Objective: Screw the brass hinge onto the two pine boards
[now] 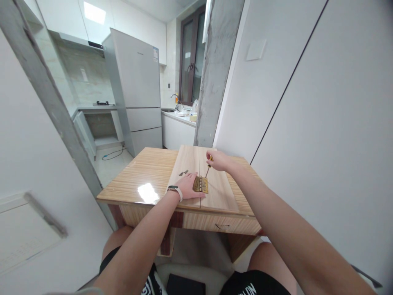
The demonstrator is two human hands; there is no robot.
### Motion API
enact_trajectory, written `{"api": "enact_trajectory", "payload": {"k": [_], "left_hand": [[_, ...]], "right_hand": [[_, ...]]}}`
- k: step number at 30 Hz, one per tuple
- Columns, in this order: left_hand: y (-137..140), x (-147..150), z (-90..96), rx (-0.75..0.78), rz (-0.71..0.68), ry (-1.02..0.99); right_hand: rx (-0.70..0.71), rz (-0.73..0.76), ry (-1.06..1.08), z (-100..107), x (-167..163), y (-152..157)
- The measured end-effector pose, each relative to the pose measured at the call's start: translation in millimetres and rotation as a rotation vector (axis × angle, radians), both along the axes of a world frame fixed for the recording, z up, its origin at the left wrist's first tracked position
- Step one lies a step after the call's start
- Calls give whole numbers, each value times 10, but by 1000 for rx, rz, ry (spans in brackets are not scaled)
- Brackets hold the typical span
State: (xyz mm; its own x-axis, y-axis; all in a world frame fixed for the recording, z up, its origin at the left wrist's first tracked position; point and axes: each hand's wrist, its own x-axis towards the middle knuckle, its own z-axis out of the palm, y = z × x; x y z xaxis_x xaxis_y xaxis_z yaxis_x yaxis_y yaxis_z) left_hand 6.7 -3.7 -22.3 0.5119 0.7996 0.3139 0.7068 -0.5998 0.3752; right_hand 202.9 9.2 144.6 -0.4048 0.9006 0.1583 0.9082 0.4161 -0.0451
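My right hand (218,160) is closed round the yellow handle of a screwdriver (208,169), whose shaft slants down to the upper right part of a brass hinge (201,185). That hinge lies opened flat across the seam between two pale wooden boards (216,190). My left hand (188,186) rests on the boards at the hinge's left side, fingers and thumb spread around it. A few small dark screws (183,173) lie on the left board, just beyond my left hand. Whether the screwdriver's tip sits in a screw is too small to tell.
The boards lie on a glossy wooden desk (132,176) with a drawer (222,226) below its front edge. A white wall panel (294,155) rises close on the right. Beyond the desk stand a grey fridge (138,73) and a sink counter (178,127).
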Motion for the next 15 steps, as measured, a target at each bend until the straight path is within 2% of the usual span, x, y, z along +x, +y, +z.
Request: {"api": "enact_trajectory", "payload": {"k": [15], "left_hand": [[30,12,-44,34,-7,9]], "right_hand": [[0,-2,17,-43,66,-2]]}}
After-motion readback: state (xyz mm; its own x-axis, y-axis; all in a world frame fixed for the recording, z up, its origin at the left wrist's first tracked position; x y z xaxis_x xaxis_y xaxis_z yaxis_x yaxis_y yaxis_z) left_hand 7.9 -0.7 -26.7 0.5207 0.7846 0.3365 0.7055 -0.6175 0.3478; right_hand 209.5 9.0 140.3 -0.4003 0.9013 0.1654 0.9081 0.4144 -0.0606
